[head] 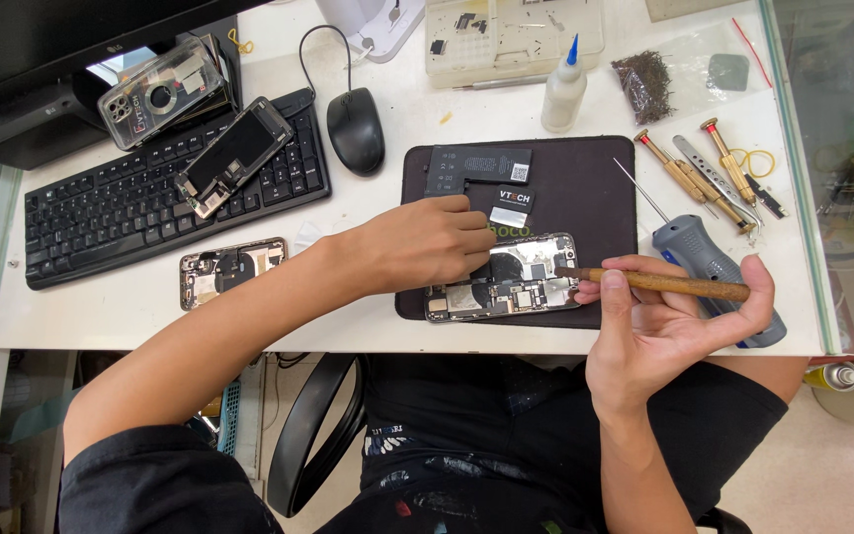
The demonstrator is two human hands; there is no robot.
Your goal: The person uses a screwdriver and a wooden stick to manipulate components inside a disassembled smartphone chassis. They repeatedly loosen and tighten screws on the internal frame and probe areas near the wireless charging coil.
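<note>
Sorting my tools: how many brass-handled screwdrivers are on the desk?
3: two brass-handled screwdrivers lie right of the mat, one is in the right hand. Others may be hidden.

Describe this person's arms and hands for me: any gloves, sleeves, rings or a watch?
Both hands are bare: the left hand and the right hand show no gloves, and no rings are visible on the fingers. No watch or band shows on either wrist. The forearms are uncovered; a short black sleeve covers the left upper arm, part of a black top.
</note>
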